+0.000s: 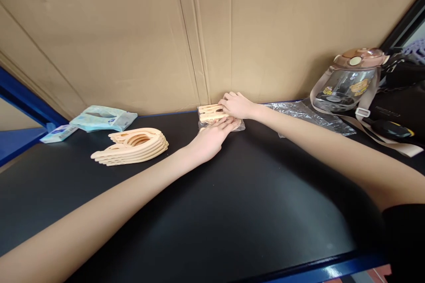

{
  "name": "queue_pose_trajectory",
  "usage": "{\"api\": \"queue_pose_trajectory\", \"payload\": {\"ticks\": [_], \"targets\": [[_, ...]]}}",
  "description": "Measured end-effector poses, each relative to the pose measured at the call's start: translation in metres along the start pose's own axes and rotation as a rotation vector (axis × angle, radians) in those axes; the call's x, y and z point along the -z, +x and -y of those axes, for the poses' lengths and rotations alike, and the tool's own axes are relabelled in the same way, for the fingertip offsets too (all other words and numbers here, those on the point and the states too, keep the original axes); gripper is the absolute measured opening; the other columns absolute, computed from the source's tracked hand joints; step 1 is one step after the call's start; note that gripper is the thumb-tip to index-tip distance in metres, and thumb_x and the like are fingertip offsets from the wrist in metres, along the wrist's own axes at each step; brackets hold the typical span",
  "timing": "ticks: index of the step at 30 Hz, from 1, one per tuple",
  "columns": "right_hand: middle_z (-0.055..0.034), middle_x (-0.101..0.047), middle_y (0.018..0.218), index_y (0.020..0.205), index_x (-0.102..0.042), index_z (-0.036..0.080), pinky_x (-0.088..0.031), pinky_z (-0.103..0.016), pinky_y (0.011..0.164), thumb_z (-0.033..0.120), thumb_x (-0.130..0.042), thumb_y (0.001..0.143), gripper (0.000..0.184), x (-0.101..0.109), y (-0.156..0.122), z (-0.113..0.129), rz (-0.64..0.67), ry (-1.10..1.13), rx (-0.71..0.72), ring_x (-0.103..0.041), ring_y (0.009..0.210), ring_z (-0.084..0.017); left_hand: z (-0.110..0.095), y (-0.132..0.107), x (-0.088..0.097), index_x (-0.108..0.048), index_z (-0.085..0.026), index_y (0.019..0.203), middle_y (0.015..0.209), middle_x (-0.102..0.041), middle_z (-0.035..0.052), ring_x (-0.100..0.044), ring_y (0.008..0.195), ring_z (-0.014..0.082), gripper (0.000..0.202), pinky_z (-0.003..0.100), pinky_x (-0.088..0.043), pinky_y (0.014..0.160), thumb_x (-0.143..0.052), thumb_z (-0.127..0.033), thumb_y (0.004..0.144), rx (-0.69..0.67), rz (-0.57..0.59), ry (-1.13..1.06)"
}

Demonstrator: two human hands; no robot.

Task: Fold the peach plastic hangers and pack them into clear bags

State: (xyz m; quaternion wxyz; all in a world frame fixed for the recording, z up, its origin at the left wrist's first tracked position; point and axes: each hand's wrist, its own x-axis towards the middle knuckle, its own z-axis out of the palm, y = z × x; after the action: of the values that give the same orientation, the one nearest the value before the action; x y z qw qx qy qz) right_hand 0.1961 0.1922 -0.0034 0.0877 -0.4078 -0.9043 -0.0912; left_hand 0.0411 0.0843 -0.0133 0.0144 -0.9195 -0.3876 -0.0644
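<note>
**Q:** ok so where's the thing you're handling?

**Me:** it's a beige bundle (210, 109) in clear film, at the back of the black table (232, 203), middle of my view. My left fingers (222, 127) are stretched out over the near side, and my right fingers (227, 104) bend over the far right part. Can't tell if either set is actually gripping, the undersides are hidden.

**Q:** which way does it point?

**Me:** the strips I can see run left to right, roughly along the foot of the cardboard (133, 35). Left end's in the open, right end's mostly under me, so no idea about the long axis of the whole bundle.

**Q:** anything in the way?

**Me:** cardboard stands right behind it. To the left there's a stack of beige hangers (146, 152), tips pointing left, then a light blue packet (94, 120) and a small blue-and-white packet (59, 133) farther out. On the right, my forearm crosses in front of some crumpled clear plastic (308, 115), then comes a strapped bottle (347, 86) beside a black bag (398, 101).
</note>
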Motion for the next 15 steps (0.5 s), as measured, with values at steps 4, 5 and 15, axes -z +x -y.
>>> {"api": "queue_pose_trajectory", "payload": {"ticks": [4, 5, 15], "targets": [[-0.0245, -0.057, 0.121, 0.102, -0.070, 0.008, -0.033, -0.047, 0.090, 0.017, -0.040, 0.088, 0.034, -0.003, 0.007, 0.001, -0.054, -0.105, 0.012, -0.045, 0.115, -0.036, 0.008, 0.009, -0.002, -0.031, -0.013, 0.149, 0.156, -0.030, 0.0127, -0.023, 0.146, 0.0189, 0.091, 0.042, -0.029, 0.117, -0.030, 0.016, 0.062, -0.025, -0.033, -0.007], [-0.0232, -0.058, 0.120, 0.103, -0.070, 0.009, -0.033, -0.046, 0.090, 0.017, -0.041, 0.088, 0.034, -0.003, 0.007, 0.002, -0.060, -0.118, 0.020, -0.046, 0.114, -0.036, 0.009, 0.009, -0.003, -0.031, -0.012, 0.149, 0.156, -0.030, 0.0129, -0.022, 0.146, 0.0193, 0.091, 0.042, -0.030, 0.117, -0.030, 0.016, 0.062, -0.027, -0.038, -0.008], [-0.0179, -0.063, 0.125, 0.137, -0.048, 0.010, -0.036, -0.041, 0.091, 0.028, -0.025, 0.101, 0.047, 0.035, -0.071, -0.027, -0.155, -0.206, 0.008, -0.056, 0.113, -0.028, 0.009, 0.004, -0.004, -0.029, -0.009, 0.150, 0.157, -0.029, 0.0131, -0.024, 0.146, 0.0216, 0.068, 0.044, -0.023, 0.119, -0.029, 0.003, 0.083, -0.028, -0.020, -0.004]]}}
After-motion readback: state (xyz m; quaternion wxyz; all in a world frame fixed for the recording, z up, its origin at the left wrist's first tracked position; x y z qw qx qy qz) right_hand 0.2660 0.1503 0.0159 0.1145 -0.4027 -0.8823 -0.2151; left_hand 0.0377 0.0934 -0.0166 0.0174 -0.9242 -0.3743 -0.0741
